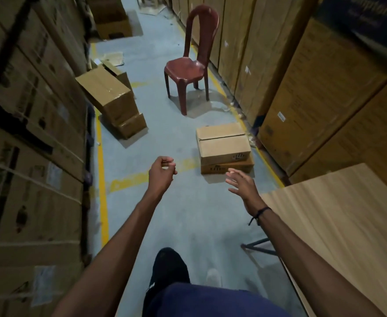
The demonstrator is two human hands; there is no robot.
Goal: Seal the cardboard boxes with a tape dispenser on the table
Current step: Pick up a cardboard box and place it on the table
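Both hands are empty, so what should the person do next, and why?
Probably step forward and reach for the top box of the small stack on the floor. Left hand and right hand hold nothing, that box's flaps look untaped, and the table stands close by.

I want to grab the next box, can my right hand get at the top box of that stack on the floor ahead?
Probably yes, after stepping closer. The right hand is open and holds nothing, and the floor between it and the top box looks free. The box sits low and still ahead, so it likely takes a step and a bend.
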